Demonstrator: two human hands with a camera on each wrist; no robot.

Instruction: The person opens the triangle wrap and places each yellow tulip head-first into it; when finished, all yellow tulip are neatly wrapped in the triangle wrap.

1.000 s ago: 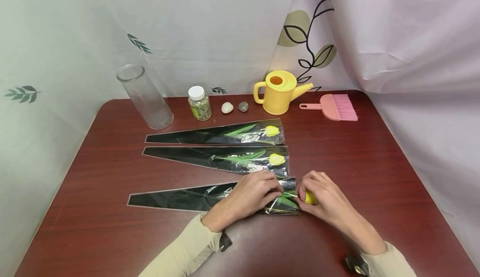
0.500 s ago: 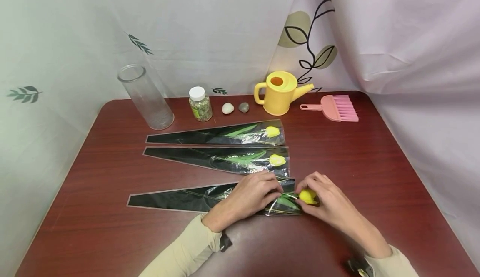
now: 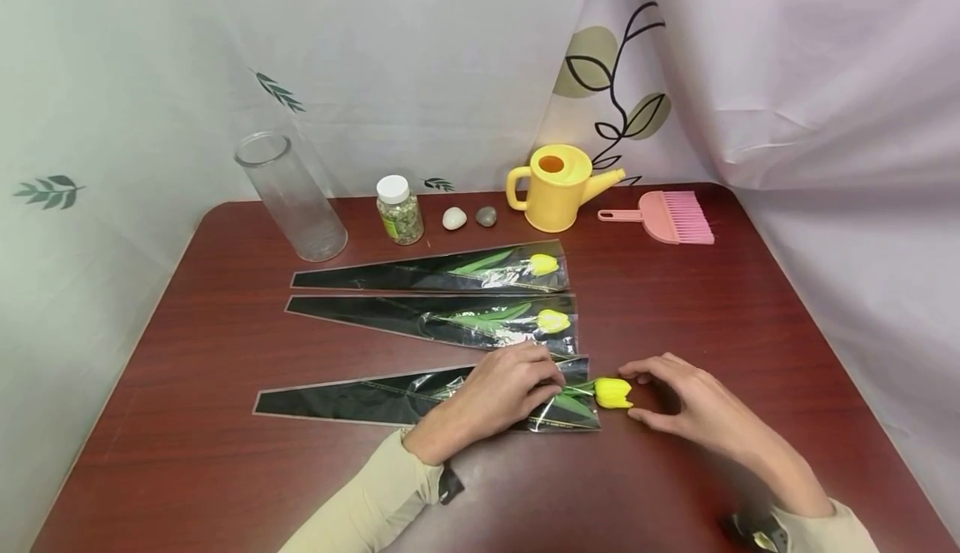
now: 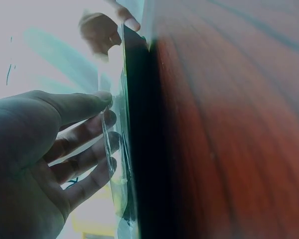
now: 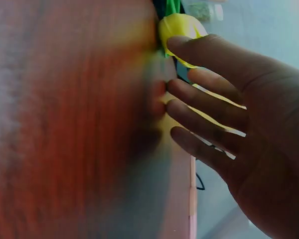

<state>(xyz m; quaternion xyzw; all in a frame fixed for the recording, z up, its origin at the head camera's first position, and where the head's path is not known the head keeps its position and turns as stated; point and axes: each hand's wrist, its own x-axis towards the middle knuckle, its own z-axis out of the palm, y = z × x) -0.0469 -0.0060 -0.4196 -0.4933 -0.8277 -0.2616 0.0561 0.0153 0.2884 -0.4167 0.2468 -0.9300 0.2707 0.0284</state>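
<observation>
Yellow artificial tulip [image 3: 612,392] half out of black-and-clear plastic sleeve [image 3: 420,396]
Left hand [image 3: 491,395] presses sleeve with straight fingers; right hand [image 3: 693,403] relaxed, beside bloom, near tabletop's front edge.

Right hand [image 5: 239,134] fills the view, fingers [image 5: 209,112] loosely spread, thumb tip right against the yellow tulip bud [image 5: 178,27]. Green leaf [image 5: 172,6] shows above it, blurred red-brown counter [image 5: 65,124] at left.

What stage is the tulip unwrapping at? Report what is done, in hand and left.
Done: little; only the yellow bud of the nearest tulip pokes out of its sleeve, stem inside.
In hand: the left hand presses that sleeve on the table; the right hand is open at the bud.
Left: two wrapped tulips lie sealed, and the glass vase stands empty.
</observation>
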